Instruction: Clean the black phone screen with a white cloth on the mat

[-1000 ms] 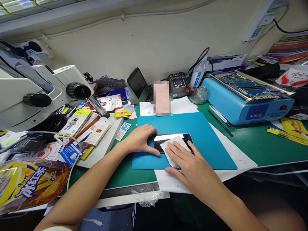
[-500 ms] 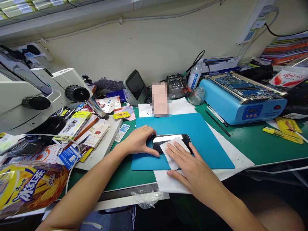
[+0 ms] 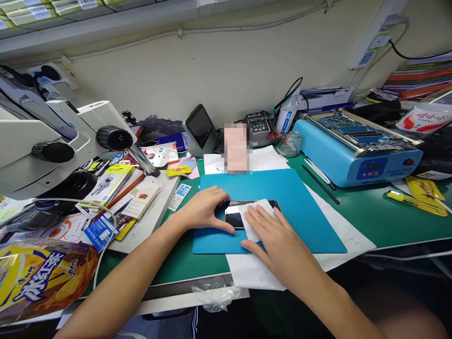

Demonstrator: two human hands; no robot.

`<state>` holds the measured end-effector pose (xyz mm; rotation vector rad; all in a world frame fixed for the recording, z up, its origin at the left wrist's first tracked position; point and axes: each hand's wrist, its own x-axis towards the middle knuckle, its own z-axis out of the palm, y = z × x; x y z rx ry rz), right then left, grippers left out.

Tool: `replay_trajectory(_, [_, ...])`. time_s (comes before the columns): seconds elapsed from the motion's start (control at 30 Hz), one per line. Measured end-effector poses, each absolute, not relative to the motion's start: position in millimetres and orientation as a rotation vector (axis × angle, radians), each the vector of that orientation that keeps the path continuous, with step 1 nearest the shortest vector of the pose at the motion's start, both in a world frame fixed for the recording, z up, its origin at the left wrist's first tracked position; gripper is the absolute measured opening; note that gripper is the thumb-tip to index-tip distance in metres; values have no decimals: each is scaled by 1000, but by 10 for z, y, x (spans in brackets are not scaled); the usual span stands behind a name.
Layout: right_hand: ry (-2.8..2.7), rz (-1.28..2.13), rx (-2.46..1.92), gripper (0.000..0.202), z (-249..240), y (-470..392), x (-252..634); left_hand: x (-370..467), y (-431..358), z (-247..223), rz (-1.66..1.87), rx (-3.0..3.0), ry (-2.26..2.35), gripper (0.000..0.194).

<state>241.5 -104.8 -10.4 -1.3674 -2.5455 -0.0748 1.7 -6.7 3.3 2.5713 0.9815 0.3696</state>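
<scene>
The phone [image 3: 233, 218] lies flat on the matte blue mat [image 3: 212, 241], its long axis running nine to three o'clock. It sits at three o'clock from the left hand [image 3: 203, 209], the nearer one, whose thumb and fingers bracket its end, pinching it edge to edge. The right hand [image 3: 280, 238], at four o'clock, lies flat, thumb apart, pressing a soft white cloth [image 3: 253, 230] on the glossy, round-cornered slab.

The left hand [image 3: 203, 207] wears a thin ring [image 3: 216, 192]; both forearms [image 3: 143, 268] are bare
</scene>
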Motion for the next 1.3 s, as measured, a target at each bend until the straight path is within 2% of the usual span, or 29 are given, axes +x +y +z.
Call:
replay_trajectory(0.13, [-2558,90,-1347,55,-11,-902,2313,19,-78,30,393,2572,979,70])
replay_trajectory(0.33, [-2490,195,-1420,58,-85,-882,2804,21,-78,40,357,2565,999,71])
replay_trajectory(0.5, [-2469,127,-1462,56,-184,-947,3101,11,-66,42,328,2581,1002,71])
replay_trajectory(0.7, [-2528,-87,-1303,47,-176,-966,2873,20,-54,41,340,2594,995,71])
replay_trajectory(1.0, [-2638,23,-1241,66,-8,-785,2216,12,-79,32,361,2665,998,70])
replay_trajectory(1.3, [-2599,-78,-1311,58,-35,-947,2878,11,-76,59,308,2638,1027,72])
